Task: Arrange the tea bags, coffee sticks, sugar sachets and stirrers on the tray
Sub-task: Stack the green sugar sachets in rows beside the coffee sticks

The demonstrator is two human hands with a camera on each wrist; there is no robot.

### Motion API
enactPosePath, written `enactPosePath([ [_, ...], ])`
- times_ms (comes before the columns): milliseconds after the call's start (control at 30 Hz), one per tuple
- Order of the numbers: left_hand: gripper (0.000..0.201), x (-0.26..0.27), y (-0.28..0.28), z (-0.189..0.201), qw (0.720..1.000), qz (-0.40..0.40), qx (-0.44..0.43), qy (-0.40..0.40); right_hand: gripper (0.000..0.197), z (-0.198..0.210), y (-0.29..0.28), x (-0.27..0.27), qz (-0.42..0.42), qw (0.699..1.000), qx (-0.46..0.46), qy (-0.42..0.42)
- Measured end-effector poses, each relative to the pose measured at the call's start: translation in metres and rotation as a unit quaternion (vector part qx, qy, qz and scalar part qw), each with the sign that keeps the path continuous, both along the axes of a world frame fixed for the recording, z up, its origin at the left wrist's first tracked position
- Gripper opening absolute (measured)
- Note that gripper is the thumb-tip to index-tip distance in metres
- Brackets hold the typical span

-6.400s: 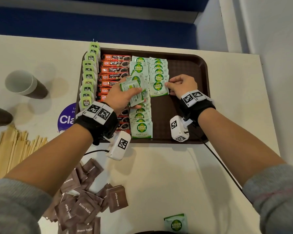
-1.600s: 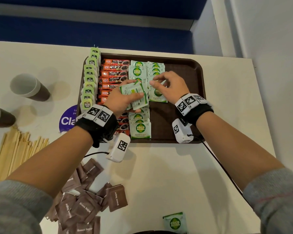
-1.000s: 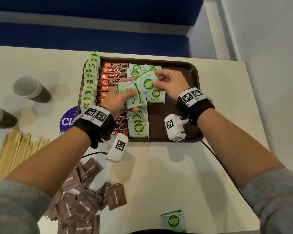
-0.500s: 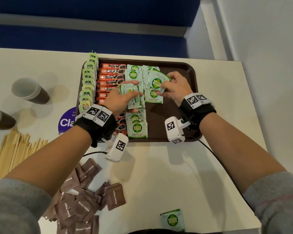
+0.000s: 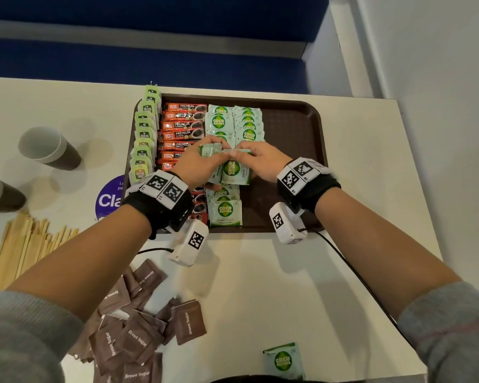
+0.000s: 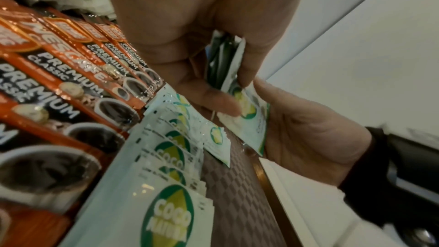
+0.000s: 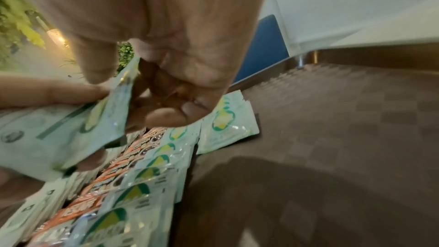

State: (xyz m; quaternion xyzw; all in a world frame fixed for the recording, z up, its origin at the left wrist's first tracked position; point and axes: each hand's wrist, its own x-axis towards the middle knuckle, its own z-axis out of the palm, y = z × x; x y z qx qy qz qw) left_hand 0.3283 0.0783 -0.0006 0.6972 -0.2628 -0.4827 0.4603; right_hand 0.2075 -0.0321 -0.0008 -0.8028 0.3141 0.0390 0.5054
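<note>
Since half a second ago my right hand [image 5: 260, 163] has returned to the stack of green sugar sachets [image 6: 225, 67] gripped in my left hand [image 5: 198, 167], pinching the front sachet [image 5: 234, 171] above the tray [image 5: 296, 128]. I should peel one only, then overlap it on the second column [image 5: 248, 124]. Fingers hide the stack count; the stirrers [image 5: 20, 252] remain off-tray.
</note>
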Motion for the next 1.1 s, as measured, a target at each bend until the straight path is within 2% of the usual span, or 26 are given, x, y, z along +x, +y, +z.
enactPosePath([
  [100, 0.011, -0.003, -0.001, 0.002, 1.000, -0.013, 0.006, -0.012, 0.014, -0.001, -0.014, -0.006, -0.032, 0.998, -0.052, -0.007],
  [233, 0.010, -0.001, -0.001, 0.002, 0.999, 0.011, 0.006, 0.041, 0.009, -0.015, -0.036, -0.027, -0.198, 0.980, -0.014, -0.022],
  [333, 0.010, 0.002, 0.000, 0.001, 0.998, 0.023, 0.006, 0.051, 0.008, -0.026, -0.038, -0.040, -0.262, 0.964, 0.048, -0.004],
  [467, 0.010, 0.003, 0.000, 0.000, 0.997, 0.041, 0.002, 0.072, 0.020, -0.041, -0.032, -0.040, -0.322, 0.933, 0.159, 0.003],
  [533, 0.010, 0.002, 0.000, 0.000, 0.996, 0.043, 0.003, 0.073, 0.020, -0.046, -0.030, -0.037, -0.332, 0.934, 0.130, 0.024],
  [600, 0.010, 0.003, 0.001, -0.001, 0.996, 0.041, 0.000, 0.073, 0.022, -0.048, -0.029, -0.035, -0.315, 0.947, 0.039, 0.056],
  [667, 0.011, 0.003, 0.002, -0.001, 0.996, 0.039, -0.002, 0.074, 0.023, -0.049, -0.028, -0.034, -0.304, 0.950, -0.014, 0.074],
  [1100, 0.011, 0.005, 0.002, -0.004, 0.997, 0.036, 0.003, 0.075, 0.023, -0.050, -0.023, -0.028, -0.305, 0.949, 0.011, 0.074],
])
